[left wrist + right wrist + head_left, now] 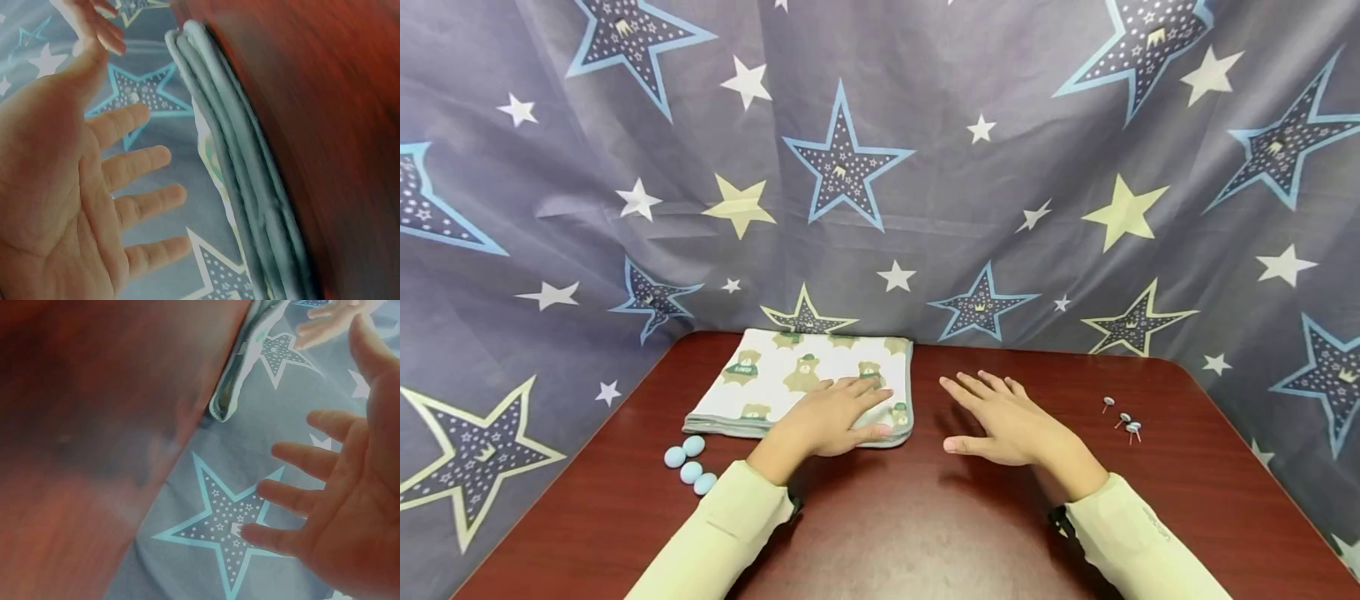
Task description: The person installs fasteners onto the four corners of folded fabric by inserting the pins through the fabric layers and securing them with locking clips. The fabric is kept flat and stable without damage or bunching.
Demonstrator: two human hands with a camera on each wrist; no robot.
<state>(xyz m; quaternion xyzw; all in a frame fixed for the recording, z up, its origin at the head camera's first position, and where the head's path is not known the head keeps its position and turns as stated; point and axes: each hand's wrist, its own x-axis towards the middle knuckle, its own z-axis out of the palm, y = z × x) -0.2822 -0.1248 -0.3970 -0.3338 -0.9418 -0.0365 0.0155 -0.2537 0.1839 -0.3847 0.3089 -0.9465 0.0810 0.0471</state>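
Note:
A folded baby blanket (831,354) with bear prints and a grey-green border lies near the table's back edge. My left hand (830,417) is held above its front right part, palm down with the fingers spread. In the left wrist view, a gap shows between the fingers and the blanket's layered edge (231,137). To the right of the blanket, my right hand (1006,421) hovers over the bare tabletop, fingers extended and thumb apart. Neither hand holds anything. The blanket's corner (224,403) also appears in the right wrist view.
Several light-blue egg-shaped balls (691,472) lie left of the blanket's front corner. Several small pins with round pale heads (1124,417) are on the right side of the dark red table (917,533). A grey star-patterned curtain (925,208) hangs behind.

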